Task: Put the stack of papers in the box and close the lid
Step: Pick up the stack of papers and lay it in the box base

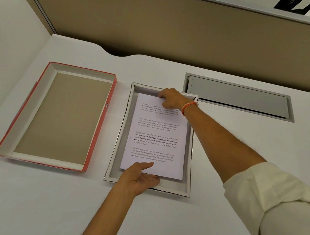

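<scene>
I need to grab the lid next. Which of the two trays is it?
The red-edged tray on the left, lying empty; the white box holds the papers.

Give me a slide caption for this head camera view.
Both hands, left hand and right hand, settle the stack of papers into the open box; lid alongside.

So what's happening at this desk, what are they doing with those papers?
A person is settling a stack of papers into an open white box on the desk. The right hand holds the far edge of the stack, and the left hand grips the near edge, thumb on top. The papers lie inside the box. The red-edged lid lies upside down to the left, not yet put on.
</scene>
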The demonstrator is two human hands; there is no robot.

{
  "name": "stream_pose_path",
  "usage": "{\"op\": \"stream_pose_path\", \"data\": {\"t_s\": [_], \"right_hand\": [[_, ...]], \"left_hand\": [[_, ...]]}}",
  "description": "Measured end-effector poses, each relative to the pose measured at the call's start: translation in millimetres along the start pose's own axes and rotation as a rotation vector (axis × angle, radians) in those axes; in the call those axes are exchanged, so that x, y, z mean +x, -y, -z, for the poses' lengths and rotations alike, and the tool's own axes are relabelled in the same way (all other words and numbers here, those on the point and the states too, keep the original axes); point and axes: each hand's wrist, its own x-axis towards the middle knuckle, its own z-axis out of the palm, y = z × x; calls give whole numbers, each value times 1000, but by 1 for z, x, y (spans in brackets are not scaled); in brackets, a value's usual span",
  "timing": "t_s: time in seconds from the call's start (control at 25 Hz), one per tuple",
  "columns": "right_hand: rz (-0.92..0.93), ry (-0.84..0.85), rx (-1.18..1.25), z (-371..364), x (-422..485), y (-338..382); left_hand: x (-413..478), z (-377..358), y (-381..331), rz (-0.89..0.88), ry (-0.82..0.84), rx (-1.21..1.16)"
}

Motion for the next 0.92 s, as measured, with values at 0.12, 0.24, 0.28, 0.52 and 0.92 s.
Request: {"op": "stream_pose_path", "data": {"t_s": [0.12,0.24,0.28,0.52,0.92], "right_hand": [[-5,-2,-12,-2,1,1],[-4,-5,-5,-2,0,0],[-3,-3,-6,-2,0,0],[3,3,-2,-1,-5,2],[4,-7,66,9,-22,6]], "left_hand": [[1,0,-1,0,-16,18],[3,1,0,-6,-19,24],[3,1,1,-6,-18,26],[2,1,4,-6,3,65],[-25,-4,12,-102,38,259]]}}
